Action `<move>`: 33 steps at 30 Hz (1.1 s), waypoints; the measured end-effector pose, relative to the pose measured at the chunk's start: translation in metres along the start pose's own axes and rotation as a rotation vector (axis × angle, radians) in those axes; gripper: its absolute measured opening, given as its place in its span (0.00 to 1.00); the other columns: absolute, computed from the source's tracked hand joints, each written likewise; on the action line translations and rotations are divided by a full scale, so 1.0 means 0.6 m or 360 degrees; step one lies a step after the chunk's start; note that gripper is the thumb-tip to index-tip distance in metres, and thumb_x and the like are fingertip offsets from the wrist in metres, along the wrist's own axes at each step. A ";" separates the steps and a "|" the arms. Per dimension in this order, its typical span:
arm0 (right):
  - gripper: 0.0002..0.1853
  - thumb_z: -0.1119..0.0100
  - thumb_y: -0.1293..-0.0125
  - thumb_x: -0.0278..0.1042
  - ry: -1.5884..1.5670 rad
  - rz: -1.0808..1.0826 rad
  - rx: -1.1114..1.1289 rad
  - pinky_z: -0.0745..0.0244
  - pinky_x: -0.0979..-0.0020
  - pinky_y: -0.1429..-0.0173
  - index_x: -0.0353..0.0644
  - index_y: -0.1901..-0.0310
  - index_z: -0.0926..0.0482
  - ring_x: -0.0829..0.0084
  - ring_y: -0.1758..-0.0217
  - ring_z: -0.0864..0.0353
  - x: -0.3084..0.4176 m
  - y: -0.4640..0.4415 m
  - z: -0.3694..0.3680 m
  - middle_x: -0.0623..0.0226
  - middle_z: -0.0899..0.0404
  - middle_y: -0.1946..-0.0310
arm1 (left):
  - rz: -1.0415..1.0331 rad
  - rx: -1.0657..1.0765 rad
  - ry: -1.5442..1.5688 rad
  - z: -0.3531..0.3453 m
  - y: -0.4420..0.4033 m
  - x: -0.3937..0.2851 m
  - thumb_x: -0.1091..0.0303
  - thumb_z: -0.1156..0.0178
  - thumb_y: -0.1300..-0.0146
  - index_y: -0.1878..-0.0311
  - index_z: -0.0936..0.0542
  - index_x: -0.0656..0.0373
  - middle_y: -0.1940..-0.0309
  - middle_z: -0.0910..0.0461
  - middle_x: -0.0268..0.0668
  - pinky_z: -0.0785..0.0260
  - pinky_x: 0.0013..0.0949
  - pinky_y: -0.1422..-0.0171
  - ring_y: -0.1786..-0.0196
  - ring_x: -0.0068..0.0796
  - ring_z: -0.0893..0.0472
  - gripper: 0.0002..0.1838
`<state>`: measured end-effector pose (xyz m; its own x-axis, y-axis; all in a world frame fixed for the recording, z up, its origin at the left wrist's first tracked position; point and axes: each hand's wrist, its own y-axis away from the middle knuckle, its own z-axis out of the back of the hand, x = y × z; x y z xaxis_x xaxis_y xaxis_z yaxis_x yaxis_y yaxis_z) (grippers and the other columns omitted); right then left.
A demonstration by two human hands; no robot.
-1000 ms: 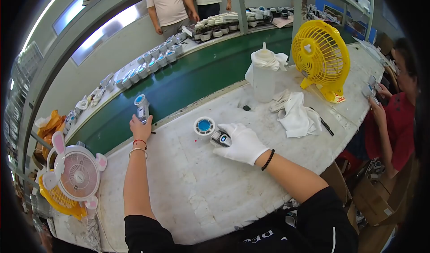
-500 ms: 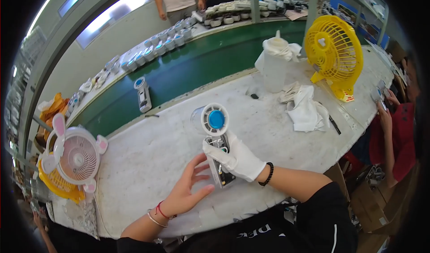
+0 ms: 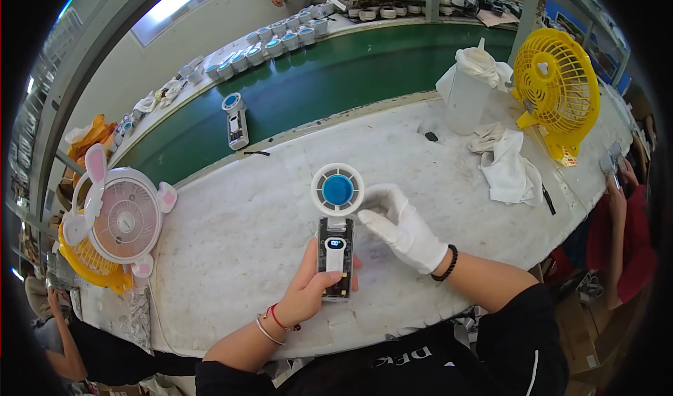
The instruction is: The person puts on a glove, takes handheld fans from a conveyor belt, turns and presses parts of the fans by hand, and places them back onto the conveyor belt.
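My bare left hand (image 3: pixel 313 284) is wrapped around the handle of a handheld fan (image 3: pixel 336 256), its thumb lying across the front. The fan stands upright to my view, with a round white-rimmed head, a blue centre and a small lit display on the dark handle. Just right of the head is my right hand (image 3: pixel 406 231) in a white glove, its thumb and fingers apart and nothing between them. Whether a gloved fingertip touches the rim I cannot tell. Beyond the table edge, a similar handheld fan (image 3: pixel 237 126) lies on the green conveyor belt (image 3: pixel 308 80).
A rabbit-eared fan (image 3: pixel 126 217) stands at the left of the white table (image 3: pixel 231 256). To the right are a yellow fan (image 3: pixel 557 87), a white bottle (image 3: pixel 468 101), white cloths (image 3: pixel 508 168) and a black pen-like tool (image 3: pixel 547 199). A co-worker's hands (image 3: pixel 617 185) show at far right.
My left hand has closed around the handle, and the fan has turned its display toward me. The gloved right hand has let go and moved right. The view has shifted slightly.
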<state>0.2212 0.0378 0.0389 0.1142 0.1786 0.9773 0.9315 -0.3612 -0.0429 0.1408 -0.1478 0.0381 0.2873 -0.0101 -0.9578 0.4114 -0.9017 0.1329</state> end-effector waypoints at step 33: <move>0.17 0.54 0.29 0.35 0.0065 0.0175 0.0156 0.32 0.76 0.44 0.38 0.42 0.32 0.81 0.52 0.26 0.010 -0.014 0.025 0.67 0.23 0.55 | 0.0217 0.0162 -0.0314 -0.017 0.005 -0.007 0.72 0.53 0.37 0.35 0.45 0.63 0.59 0.24 0.40 0.28 0.30 0.58 0.62 0.23 0.24 0.27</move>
<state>0.2194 0.0555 0.0421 0.2053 0.1047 0.9731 0.9436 -0.2849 -0.1685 0.1494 -0.1459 0.0451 0.1558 -0.2095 -0.9653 0.2885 -0.9250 0.2473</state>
